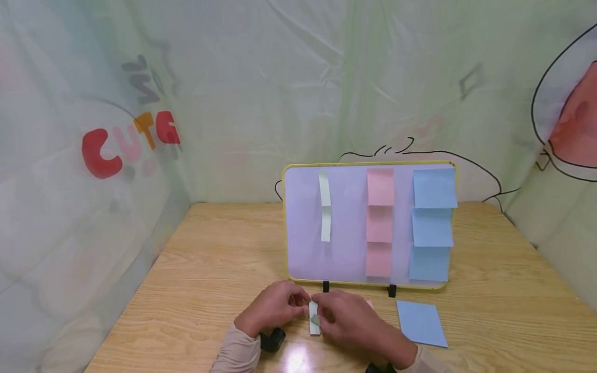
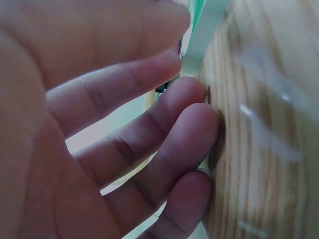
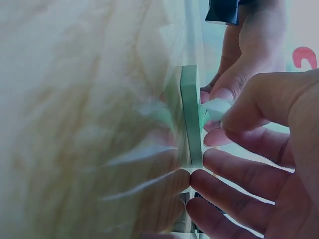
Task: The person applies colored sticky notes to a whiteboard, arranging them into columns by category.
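Observation:
A narrow pale green sticky note pad (image 1: 314,327) lies on the table between the two hands. My right hand (image 1: 347,318) pinches its top sheet between thumb and forefinger. That sheet (image 3: 215,107) bends up away from the pad in the right wrist view. At the pad's left side is my left hand (image 1: 280,305), its thumb and forefinger close to the edge and its other fingers loosely bent near the tabletop. Ahead stands a yellow-edged whiteboard (image 1: 305,259) bearing two green notes (image 1: 325,224), three pink notes (image 1: 379,224) and three blue notes (image 1: 432,227).
A blue sticky note pad (image 1: 422,323) lies on the wooden table (image 1: 210,259) at the right. A pink corner (image 1: 370,304) shows behind my right hand. Black feet (image 1: 392,291) support the whiteboard. Printed curtains (image 1: 252,103) hang behind and at both sides.

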`<control>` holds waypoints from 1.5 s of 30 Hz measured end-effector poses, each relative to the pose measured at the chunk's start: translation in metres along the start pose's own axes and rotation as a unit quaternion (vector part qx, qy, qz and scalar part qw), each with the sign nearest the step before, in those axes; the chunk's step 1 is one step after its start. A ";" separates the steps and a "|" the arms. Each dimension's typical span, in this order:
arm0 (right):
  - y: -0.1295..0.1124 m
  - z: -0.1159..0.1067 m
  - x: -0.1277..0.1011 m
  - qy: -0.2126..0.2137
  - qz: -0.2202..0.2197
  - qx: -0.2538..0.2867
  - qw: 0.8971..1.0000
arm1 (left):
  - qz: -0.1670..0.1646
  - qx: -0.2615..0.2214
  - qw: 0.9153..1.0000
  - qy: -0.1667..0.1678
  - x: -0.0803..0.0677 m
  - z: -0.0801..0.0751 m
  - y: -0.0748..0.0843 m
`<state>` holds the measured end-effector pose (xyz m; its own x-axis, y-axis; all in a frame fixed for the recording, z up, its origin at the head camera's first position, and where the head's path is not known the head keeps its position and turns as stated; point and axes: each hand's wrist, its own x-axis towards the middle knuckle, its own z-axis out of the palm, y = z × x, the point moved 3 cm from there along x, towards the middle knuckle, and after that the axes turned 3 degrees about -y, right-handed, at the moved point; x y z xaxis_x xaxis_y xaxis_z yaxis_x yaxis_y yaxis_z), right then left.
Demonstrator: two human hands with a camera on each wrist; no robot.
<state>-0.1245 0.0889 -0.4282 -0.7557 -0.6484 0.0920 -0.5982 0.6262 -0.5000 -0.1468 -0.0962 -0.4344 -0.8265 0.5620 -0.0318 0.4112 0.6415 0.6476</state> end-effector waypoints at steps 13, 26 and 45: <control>0.005 -0.004 -0.001 0.010 0.015 0.091 0.996 | -0.013 -0.018 0.999 -0.030 -0.001 0.000 0.000; 0.016 -0.005 0.001 0.019 0.059 0.161 0.985 | 0.043 0.073 0.996 0.010 0.003 0.005 0.004; 0.015 0.000 0.004 0.045 0.041 0.181 0.982 | 0.053 0.099 0.992 0.048 0.002 0.012 0.009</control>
<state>-0.1368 0.0959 -0.4351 -0.8273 -0.5514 0.1072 -0.4134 0.4686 -0.7807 -0.1396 -0.0830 -0.4380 -0.8031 0.5860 0.1077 0.5581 0.6765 0.4805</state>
